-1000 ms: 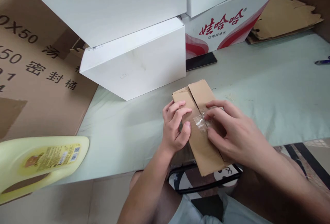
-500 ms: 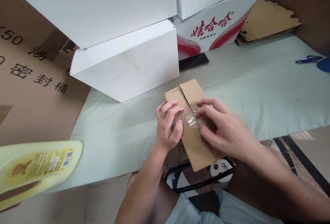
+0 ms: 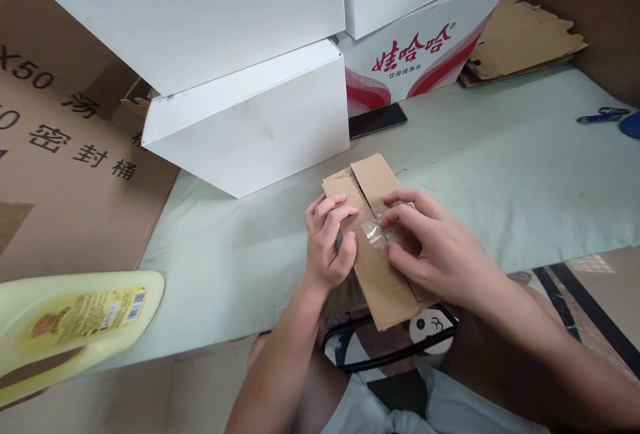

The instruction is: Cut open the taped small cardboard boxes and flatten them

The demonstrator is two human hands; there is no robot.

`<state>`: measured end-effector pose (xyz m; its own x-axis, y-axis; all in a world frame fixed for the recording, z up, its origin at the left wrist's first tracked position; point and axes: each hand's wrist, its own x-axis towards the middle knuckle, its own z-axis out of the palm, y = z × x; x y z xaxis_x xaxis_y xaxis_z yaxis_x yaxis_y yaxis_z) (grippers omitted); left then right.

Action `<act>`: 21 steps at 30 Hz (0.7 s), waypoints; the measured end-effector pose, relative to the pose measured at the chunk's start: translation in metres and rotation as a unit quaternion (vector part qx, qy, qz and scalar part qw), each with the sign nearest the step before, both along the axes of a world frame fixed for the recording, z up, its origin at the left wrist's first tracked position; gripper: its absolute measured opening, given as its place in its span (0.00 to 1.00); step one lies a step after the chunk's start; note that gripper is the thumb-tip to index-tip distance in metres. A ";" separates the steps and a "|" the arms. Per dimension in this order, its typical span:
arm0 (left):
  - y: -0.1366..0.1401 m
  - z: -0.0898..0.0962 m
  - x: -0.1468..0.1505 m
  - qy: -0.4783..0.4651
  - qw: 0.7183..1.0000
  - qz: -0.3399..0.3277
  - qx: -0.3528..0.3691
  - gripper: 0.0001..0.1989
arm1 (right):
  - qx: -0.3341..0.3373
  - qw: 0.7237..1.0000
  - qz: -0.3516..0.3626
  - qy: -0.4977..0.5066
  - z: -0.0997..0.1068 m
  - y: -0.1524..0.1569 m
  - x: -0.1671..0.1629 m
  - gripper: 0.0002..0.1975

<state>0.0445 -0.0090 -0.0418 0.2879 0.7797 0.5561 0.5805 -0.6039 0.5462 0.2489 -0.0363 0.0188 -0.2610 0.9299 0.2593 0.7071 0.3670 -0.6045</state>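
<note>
A small brown cardboard box (image 3: 385, 281) lies tilted at the table's front edge, with part of it jutting past the edge. A central seam separates its two top flaps. Crinkled clear tape (image 3: 373, 235) crosses that seam. My left hand (image 3: 330, 241) holds the box's left side, its curled fingers and thumb on the left flap. Over the right flap, my right hand (image 3: 433, 241) has its fingers bent and close together at the tape, with fingertips and thumb beside the seam. The palm side of my right hand is hidden.
White boxes (image 3: 250, 134) are stacked behind, beside a red-and-white printed carton (image 3: 420, 54). A black phone (image 3: 379, 121) lies at their foot. Flattened cardboard (image 3: 525, 37) and purple scissors (image 3: 603, 116) are at right. A yellow bottle (image 3: 85, 321) and large brown carton (image 3: 90, 201) stand left.
The view has shifted very slightly, so everything sits a little further right. Both hands keep nearly the same pose on the box, and the tape looks unchanged.
</note>
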 end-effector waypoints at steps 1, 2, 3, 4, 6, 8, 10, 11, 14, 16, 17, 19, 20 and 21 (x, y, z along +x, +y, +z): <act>0.000 0.000 0.000 0.003 1.000 0.000 -0.002 0.14 | -0.001 1.000 -0.002 0.000 0.000 0.000 0.000 0.07; 0.000 0.001 0.000 0.006 1.000 0.001 -0.002 0.14 | -0.001 1.000 -0.003 -0.001 0.000 0.000 0.000 0.07; 0.000 0.001 -0.001 0.007 1.000 0.001 0.000 0.14 | -0.001 1.000 -0.002 -0.002 0.000 0.000 0.000 0.08; 0.001 0.001 -0.001 0.008 1.000 0.002 0.002 0.14 | -0.002 1.000 0.000 -0.003 0.000 0.000 0.001 0.08; 0.001 0.002 -0.001 0.008 1.000 -0.001 0.006 0.14 | -0.002 1.000 0.004 -0.004 0.000 0.000 0.001 0.08; 0.001 0.002 -0.001 0.006 1.000 -0.003 0.005 0.14 | 0.002 1.000 0.002 -0.004 0.000 0.000 0.001 0.07; 0.001 0.002 -0.001 0.002 1.000 -0.002 0.002 0.13 | 0.006 1.000 -0.003 -0.002 -0.001 -0.001 0.000 0.07; 0.001 0.002 -0.001 0.000 1.000 -0.001 0.000 0.13 | 0.007 1.000 -0.004 -0.001 -0.001 -0.001 0.000 0.07; 0.001 0.003 0.000 0.003 1.000 0.003 -0.006 0.14 | 0.007 1.000 0.002 0.000 -0.002 -0.001 -0.001 0.06; 0.001 0.003 0.000 0.001 1.000 -0.001 -0.003 0.13 | 0.006 1.000 0.003 0.001 -0.001 -0.001 -0.001 0.05; 0.001 0.003 0.000 -0.001 1.000 -0.003 -0.001 0.13 | 0.006 1.000 0.003 0.001 -0.001 -0.001 -0.001 0.05; 0.001 0.002 -0.001 -0.003 1.000 -0.004 0.000 0.13 | 0.005 1.000 0.003 0.001 -0.001 -0.001 -0.001 0.05; 0.001 0.002 -0.001 -0.002 1.000 -0.003 -0.002 0.13 | 0.005 1.000 0.004 0.002 -0.001 -0.001 -0.001 0.05; 0.001 0.002 -0.001 -0.002 1.000 -0.001 -0.005 0.13 | 0.005 1.000 0.005 0.004 -0.001 0.000 -0.001 0.05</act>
<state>0.0438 -0.0079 -0.0400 0.2869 0.7848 0.5494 0.5779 -0.5992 0.5541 0.2478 -0.0367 0.0176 -0.2678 0.9249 0.2699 0.6991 0.3793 -0.6062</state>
